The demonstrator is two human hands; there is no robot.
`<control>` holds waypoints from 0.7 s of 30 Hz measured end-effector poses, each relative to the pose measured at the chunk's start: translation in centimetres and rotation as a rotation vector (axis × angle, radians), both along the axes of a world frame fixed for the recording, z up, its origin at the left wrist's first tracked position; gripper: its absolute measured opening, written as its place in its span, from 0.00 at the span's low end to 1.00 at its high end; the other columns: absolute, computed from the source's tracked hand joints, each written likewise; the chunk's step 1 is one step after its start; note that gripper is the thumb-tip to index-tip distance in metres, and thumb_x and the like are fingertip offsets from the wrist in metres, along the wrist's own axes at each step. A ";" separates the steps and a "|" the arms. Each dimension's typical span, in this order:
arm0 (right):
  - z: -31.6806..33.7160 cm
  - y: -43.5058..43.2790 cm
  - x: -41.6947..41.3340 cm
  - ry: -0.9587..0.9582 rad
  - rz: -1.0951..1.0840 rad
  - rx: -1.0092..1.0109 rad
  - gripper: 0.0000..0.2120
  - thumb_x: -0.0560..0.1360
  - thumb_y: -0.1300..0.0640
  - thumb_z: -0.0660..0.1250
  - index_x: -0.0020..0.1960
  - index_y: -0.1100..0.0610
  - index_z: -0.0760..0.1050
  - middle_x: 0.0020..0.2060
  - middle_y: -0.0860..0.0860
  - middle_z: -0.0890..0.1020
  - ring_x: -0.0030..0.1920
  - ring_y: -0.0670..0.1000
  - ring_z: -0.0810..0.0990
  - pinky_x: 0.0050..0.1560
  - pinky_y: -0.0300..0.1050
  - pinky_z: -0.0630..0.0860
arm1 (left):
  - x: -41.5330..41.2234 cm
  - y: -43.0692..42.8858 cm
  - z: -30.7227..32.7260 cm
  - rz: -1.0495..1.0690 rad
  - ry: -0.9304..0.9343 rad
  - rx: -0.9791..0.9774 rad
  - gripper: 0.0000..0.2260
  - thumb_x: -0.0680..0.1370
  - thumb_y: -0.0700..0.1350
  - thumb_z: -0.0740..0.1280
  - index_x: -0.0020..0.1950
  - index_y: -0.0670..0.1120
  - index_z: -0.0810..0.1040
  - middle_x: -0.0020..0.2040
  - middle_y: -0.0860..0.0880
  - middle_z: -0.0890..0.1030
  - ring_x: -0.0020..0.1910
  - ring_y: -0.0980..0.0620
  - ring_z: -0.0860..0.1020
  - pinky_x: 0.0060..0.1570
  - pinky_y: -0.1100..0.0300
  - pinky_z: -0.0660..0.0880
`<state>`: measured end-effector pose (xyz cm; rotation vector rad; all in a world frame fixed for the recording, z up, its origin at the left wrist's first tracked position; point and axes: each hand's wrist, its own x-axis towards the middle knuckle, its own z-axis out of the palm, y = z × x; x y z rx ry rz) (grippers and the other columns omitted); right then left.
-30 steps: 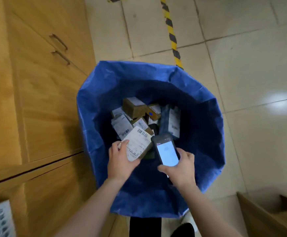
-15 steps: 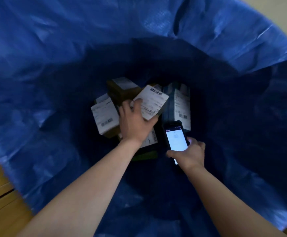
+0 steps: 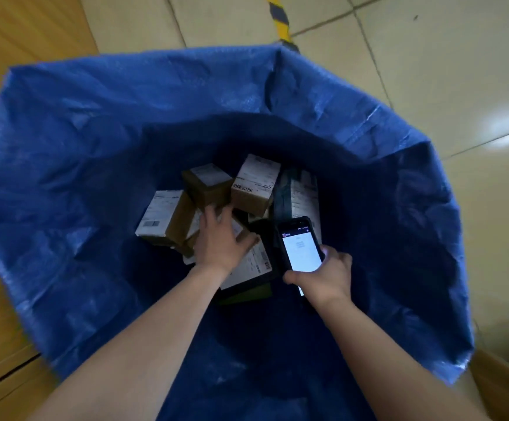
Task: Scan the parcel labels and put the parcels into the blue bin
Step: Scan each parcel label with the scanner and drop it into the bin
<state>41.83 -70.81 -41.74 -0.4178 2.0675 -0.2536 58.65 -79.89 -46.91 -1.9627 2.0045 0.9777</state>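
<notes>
- Labelled parcels [image 3: 256,186] are piled at the bottom of the blue bin [image 3: 95,147].
- The left grip [image 3: 221,241] is released, with fingers spread on the pile.
- A scanner [image 3: 300,247] is grasped by the right grip [image 3: 326,275].
- Some parcels are hidden beneath both grips, and the label print is blurred.

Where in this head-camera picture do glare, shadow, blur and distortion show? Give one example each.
Head view: glare on the floor tiles at upper right; deep shadow inside the blue bin, dimming the parcels; slight blur on the left hand; tile joints bowed by the wide lens; the phone in the right hand has a washed-out screen.
</notes>
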 end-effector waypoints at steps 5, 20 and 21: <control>6.6 0.8 0.4 -0.042 -0.059 -0.090 0.36 0.56 0.56 0.78 0.63 0.52 0.71 0.54 0.47 0.64 0.49 0.50 0.74 0.56 0.56 0.77 | 1.3 0.5 7.2 -0.019 -0.040 -0.072 0.27 0.75 0.54 0.70 0.70 0.47 0.67 0.65 0.43 0.67 0.64 0.42 0.68 0.59 0.47 0.73; 30.1 15.6 -6.1 0.082 -0.130 -0.352 0.39 0.57 0.53 0.76 0.66 0.49 0.67 0.55 0.44 0.64 0.50 0.46 0.72 0.47 0.45 0.75 | -6.6 7.4 34.4 -0.400 0.092 -0.315 0.22 0.79 0.52 0.64 0.72 0.50 0.66 0.64 0.51 0.70 0.62 0.50 0.72 0.51 0.55 0.76; 31.3 17.3 -7.3 0.106 -0.149 -0.373 0.36 0.56 0.53 0.75 0.63 0.48 0.68 0.55 0.44 0.65 0.49 0.47 0.74 0.47 0.47 0.76 | -7.9 8.3 35.7 -0.459 0.105 -0.335 0.22 0.80 0.52 0.64 0.72 0.50 0.66 0.64 0.52 0.70 0.62 0.51 0.73 0.50 0.56 0.76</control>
